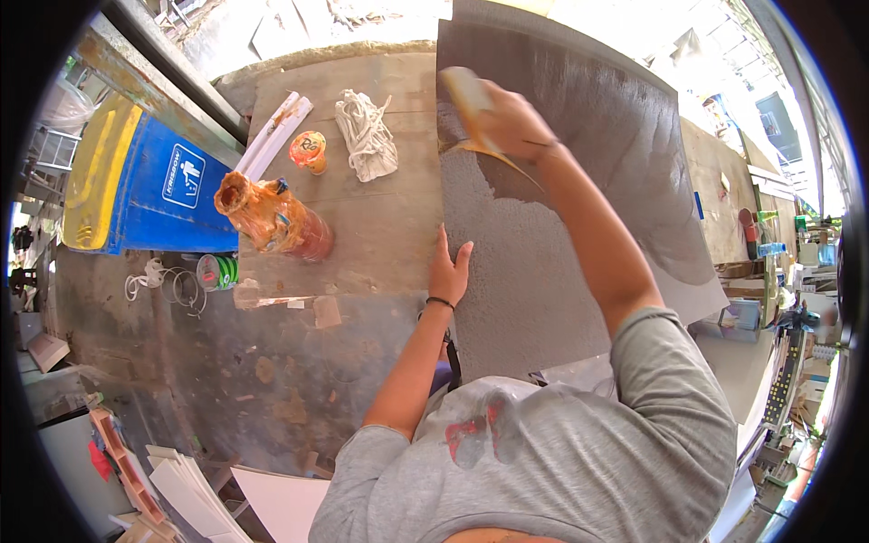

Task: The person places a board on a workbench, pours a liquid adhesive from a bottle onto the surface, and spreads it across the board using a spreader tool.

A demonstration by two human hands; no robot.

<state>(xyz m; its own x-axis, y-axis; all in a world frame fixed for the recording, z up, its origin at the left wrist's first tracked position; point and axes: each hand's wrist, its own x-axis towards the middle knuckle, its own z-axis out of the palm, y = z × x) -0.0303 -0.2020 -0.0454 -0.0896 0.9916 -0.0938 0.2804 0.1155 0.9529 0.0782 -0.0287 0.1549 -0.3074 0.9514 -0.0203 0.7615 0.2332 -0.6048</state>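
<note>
In the head view, the right hand is gripping a flat, pale-yellow tool over the far left of a large, dark-grey rectangular panel. The left hand is resting nearer, at the panel's left edge, thumb spread wide. A white, tangled cloth bundle is lying on the brown wooden table to the left.

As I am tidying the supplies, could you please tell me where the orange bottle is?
In the head view, the bottle is on the table, left of the grey panel and just right of the blue bin.
</note>
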